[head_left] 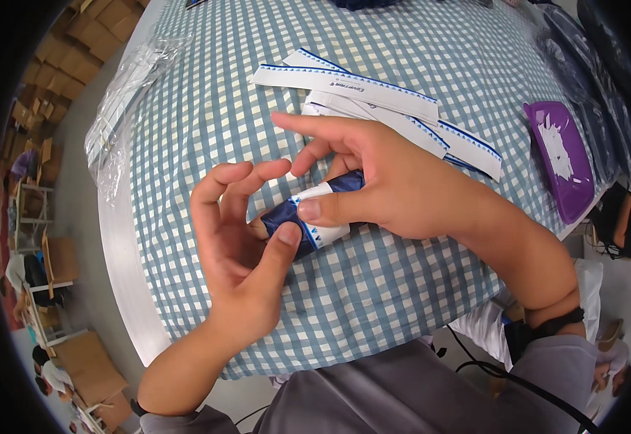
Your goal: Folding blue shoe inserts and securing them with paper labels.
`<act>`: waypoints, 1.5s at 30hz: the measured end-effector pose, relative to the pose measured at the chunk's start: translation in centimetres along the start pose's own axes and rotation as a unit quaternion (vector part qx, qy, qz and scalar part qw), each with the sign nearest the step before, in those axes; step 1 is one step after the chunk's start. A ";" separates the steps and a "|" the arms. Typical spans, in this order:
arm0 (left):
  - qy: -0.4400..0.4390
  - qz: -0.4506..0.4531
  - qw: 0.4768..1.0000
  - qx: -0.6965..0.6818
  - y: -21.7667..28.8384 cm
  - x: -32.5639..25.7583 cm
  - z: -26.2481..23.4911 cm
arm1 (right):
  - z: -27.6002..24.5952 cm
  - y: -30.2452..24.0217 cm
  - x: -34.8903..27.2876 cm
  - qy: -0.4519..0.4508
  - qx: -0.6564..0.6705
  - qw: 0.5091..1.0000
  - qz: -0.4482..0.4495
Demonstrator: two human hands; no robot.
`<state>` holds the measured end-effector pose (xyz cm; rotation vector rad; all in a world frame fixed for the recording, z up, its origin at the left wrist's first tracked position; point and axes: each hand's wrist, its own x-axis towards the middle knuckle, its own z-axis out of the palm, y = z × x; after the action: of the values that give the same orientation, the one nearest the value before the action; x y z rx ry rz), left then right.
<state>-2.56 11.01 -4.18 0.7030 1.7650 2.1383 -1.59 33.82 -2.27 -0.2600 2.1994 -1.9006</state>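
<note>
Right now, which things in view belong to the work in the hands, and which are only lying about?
In hand:
- dark blue rolled cloth with white paper band, held by left hand and right hand
- pile of white paper strips with blue edges

Lying about:
- purple plastic tray
- clear plastic bag

— Where do we see the paper bands (373,101)?
— On the counter (402,289), behind our hands; the tray (558,163) lies to their right.
— And the plastic bag (124,108)?
— At the counter's left edge.
</note>
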 end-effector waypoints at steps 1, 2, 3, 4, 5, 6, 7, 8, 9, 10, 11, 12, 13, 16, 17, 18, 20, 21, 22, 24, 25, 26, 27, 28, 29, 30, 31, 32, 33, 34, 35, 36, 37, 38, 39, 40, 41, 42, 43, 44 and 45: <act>0.002 0.002 1.000 0.001 0.0 0.0 0.0 | -0.1 0.1 0.1 -0.002 -0.001 1.000 -0.002; -0.002 -0.001 1.000 -0.009 0.1 0.0 0.0 | -0.2 0.1 0.1 -0.007 0.009 1.000 0.001; -0.006 -0.004 1.000 -0.019 0.1 0.1 0.0 | -0.3 0.2 0.1 -0.011 0.020 1.000 0.005; -0.006 -0.002 1.000 -0.019 0.2 0.2 0.1 | -0.5 0.4 0.2 -0.012 0.018 1.000 0.002; 0.001 -0.009 1.000 -0.020 0.2 0.3 0.2 | -0.6 0.7 0.4 -0.018 0.022 1.000 -0.003; 0.008 -0.016 1.000 -0.022 0.2 0.4 0.3 | -0.9 0.6 0.5 -0.023 0.024 0.999 -0.008; 0.008 -0.011 1.000 -0.020 0.3 0.4 0.3 | -1.0 0.3 0.5 -0.024 0.022 0.999 -0.013; 0.006 -0.015 0.999 -0.028 0.3 0.4 0.3 | -1.2 -0.2 0.5 -0.042 0.037 0.998 0.018; 0.003 -0.017 0.999 -0.035 0.4 0.5 0.2 | -1.4 -0.8 0.5 -0.059 0.051 0.996 0.048; 0.003 -0.017 0.999 -0.039 0.4 0.6 0.2 | -1.6 -1.1 0.5 -0.058 0.047 0.996 0.041; 0.002 -0.008 0.999 -0.036 0.4 0.6 0.3 | -1.9 -1.3 0.5 -0.077 0.067 0.993 0.051; 0.009 -0.024 0.999 -0.045 0.4 0.5 0.4 | -2.1 -1.4 0.4 -0.097 0.085 0.990 0.060; 0.015 -0.038 0.998 -0.051 0.6 0.5 0.6 | -2.4 -1.2 0.2 -0.096 0.079 0.991 0.048; 0.036 -0.009 0.998 -0.049 0.6 0.7 -0.1 | -3.2 -2.3 -0.2 -0.072 0.143 0.987 0.022; 0.066 0.028 0.997 -0.038 0.5 0.6 -0.5 | -2.5 -3.5 -0.1 -0.078 0.135 0.988 0.006; 0.068 0.045 0.996 -0.031 0.8 0.5 -0.6 | -1.3 -4.7 -0.5 0.016 0.138 0.990 -0.008; 0.107 0.222 0.969 0.015 2.0 0.7 0.1 | 1.3 -6.1 -2.4 0.097 0.140 0.985 -0.029; 0.106 0.239 0.965 0.019 2.8 0.4 0.5 | 2.7 -6.9 -3.0 0.094 0.133 0.986 -0.045; 0.030 0.274 0.959 0.067 3.9 -0.5 1.0 | 4.3 -8.1 -3.7 0.088 0.138 0.984 -0.074; -0.074 0.339 0.936 0.066 6.0 -1.4 0.8 | 6.6 -9.5 -5.6 0.084 0.141 0.980 -0.110; -0.038 0.295 0.954 0.024 7.7 -2.3 0.3 | 7.5 -9.8 -6.3 0.093 0.035 0.983 -0.151; -0.035 0.307 0.951 0.009 8.5 -2.5 -0.2 | 8.2 -10.0 -7.0 0.106 -0.072 0.974 -0.188; -0.032 0.316 0.948 -0.008 9.2 -2.6 -0.5 | 8.8 -10.1 -7.9 0.046 -0.259 0.928 -0.262; -0.003 0.227 0.974 -0.029 11.2 -3.5 1.3 | 10.6 -9.7 -8.7 0.023 -0.246 0.925 -0.289; -0.039 0.279 0.957 -0.073 10.5 -3.7 1.2 | 13.0 -9.5 -9.6 0.003 -0.234 0.920 -0.314; -0.024 0.276 0.950 -0.144 6.7 -1.1 -2.2 | 15.0 -9.2 -10.1 0.021 -0.165 0.922 -0.351; -0.007 0.275 0.937 -0.218 2.8 1.5 -6.0 | 15.9 -9.1 -9.6 0.012 -0.164 0.921 -0.353; 0.002 0.267 0.918 -0.294 4.8 4.1 -5.6 | 15.6 -8.8 -9.0 0.012 -0.172 0.905 -0.388; -0.022 0.232 0.961 -0.150 3.8 -2.8 -2.0 | 15.2 -8.5 -8.3 0.012 -0.180 0.888 -0.423; -0.074 0.190 0.979 -0.009 6.5 -8.8 2.3 | 15.1 -8.3 -7.8 0.004 -0.183 0.871 -0.456; -0.106 0.164 0.979 0.058 7.8 -10.3 2.6 | 15.4 -7.9 -7.3 -0.008 -0.184 0.851 -0.491; -0.136 0.156 0.974 0.089 9.1 -10.4 2.6 | 15.1 -7.4 -6.9 -0.012 -0.190 0.832 -0.521; -0.096 0.189 0.974 0.082 11.1 -10.8 1.5 | 15.1 -7.0 -7.0 -0.013 -0.198 0.812 -0.549; -0.072 0.214 0.973 0.050 12.0 -10.2 0.7 | 17.6 -5.0 -8.8 -0.001 -0.184 0.817 -0.547; -0.078 0.216 0.972 0.044 12.5 -10.1 1.0 | 18.8 -3.6 -9.8 0.016 -0.168 0.815 -0.554; -0.072 0.205 0.974 0.061 12.7 -11.0 1.1 | 17.3 -6.5 -8.6 -0.011 -0.140 0.823 -0.550; -0.091 0.176 0.974 0.109 12.8 -12.7 2.1 | 15.9 -9.8 -7.7 -0.035 -0.118 0.829 -0.546; -0.067 0.143 0.976 0.150 12.4 -13.9 1.7 | 17.0 -8.8 -6.5 -0.064 -0.091 0.830 -0.547; -0.105 0.136 0.972 0.161 13.8 -13.6 2.4 | 16.6 -9.7 -7.9 -0.051 -0.135 0.830 -0.538; -0.096 0.107 0.974 0.174 14.5 -13.0 2.1 | 16.6 -9.1 -7.9 -0.057 -0.151 0.832 -0.531; -0.084 0.069 0.976 0.187 15.2 -12.3 1.6 | 16.6 -8.2 -8.0 -0.062 -0.167 0.833 -0.524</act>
<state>10.00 2.87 8.48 1.0937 2.0988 1.7758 10.68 19.06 4.00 -1.9228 2.4841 -1.7068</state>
